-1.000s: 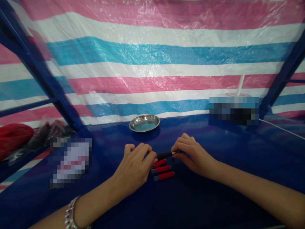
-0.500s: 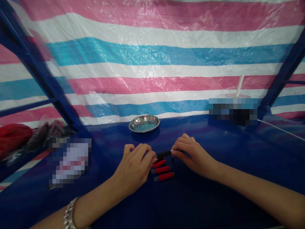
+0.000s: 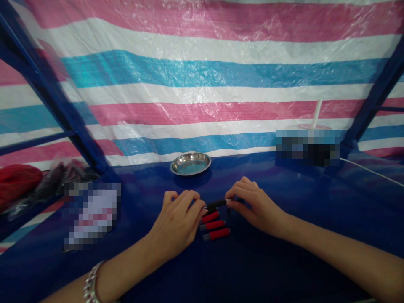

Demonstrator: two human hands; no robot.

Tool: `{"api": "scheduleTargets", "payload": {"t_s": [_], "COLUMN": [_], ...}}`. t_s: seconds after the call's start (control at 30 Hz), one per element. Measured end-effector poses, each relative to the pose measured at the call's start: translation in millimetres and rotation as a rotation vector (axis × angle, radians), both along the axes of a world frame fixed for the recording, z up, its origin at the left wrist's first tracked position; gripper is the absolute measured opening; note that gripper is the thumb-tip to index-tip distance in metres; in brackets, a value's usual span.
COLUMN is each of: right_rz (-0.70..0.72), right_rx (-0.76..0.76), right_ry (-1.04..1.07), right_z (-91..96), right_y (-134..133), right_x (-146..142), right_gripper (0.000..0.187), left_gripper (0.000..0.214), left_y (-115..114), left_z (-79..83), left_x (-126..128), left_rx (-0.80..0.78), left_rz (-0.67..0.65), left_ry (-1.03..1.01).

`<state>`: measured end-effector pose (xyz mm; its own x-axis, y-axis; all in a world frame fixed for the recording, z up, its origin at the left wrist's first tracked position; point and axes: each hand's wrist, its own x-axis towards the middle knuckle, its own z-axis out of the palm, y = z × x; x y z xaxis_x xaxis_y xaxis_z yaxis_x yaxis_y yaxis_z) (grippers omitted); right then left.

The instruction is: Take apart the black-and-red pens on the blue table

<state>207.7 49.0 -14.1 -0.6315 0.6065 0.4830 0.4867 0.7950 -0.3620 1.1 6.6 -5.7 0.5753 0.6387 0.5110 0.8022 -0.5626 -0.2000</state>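
So the little black stick (image 3: 216,204) is held just above the blue tabletop (image 3: 284,261), pinched at both ends. Its long axis runs left to right, tilted up a touch toward the right end. The left hand (image 3: 176,223) has its fingers (image 3: 197,207) closed on the left end, and the right hand (image 3: 252,206) has its fingers (image 3: 230,201) closed on the right end, so both are equally on it with only the bare middle of the stick showing between them.

Right below the black stick, on the near side, three red pieces (image 3: 214,225) lie in a row on the tabletop, parallel to it, the closest one almost under it and touching the left hand's fingers.

Beyond the black stick, well apart, sits a steel dish (image 3: 190,163) near the striped tarp (image 3: 202,84). Plenty of open tabletop to the right of the stick and nearer the body; left of it is a blurred packet (image 3: 91,214).
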Motion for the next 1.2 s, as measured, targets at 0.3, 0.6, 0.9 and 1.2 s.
{"api": "scheduleTargets", "payload": {"t_s": [0.3,0.6,0.9,1.2], "right_rz": [0.015,0.011,0.065,0.088], "right_rx": [0.011,0.028,-0.009,0.007], "right_ry": [0.004,0.070,0.139,0.159], "right_z": [-0.1,-1.4,-2.2,-0.6], "right_y": [0.8,-0.5,-1.0,-1.5], "right_x": [0.3,-0.5,-0.2,-0.8], "right_gripper": [0.013,0.005,0.005,0.006], "left_gripper": [0.023,0.023,0.022,0.022], "left_y": [0.0,-0.5,0.0,0.5], "left_z": [-0.2,0.0,0.4,0.1], "left_x": [0.1,0.8,0.8,-0.3], "left_rx": [-0.004,-0.025,-0.021,-0.012], "left_rz": [-0.011,-0.016,-0.014,-0.023], "left_ry": [-0.003,-0.007,-0.022,-0.018]}}
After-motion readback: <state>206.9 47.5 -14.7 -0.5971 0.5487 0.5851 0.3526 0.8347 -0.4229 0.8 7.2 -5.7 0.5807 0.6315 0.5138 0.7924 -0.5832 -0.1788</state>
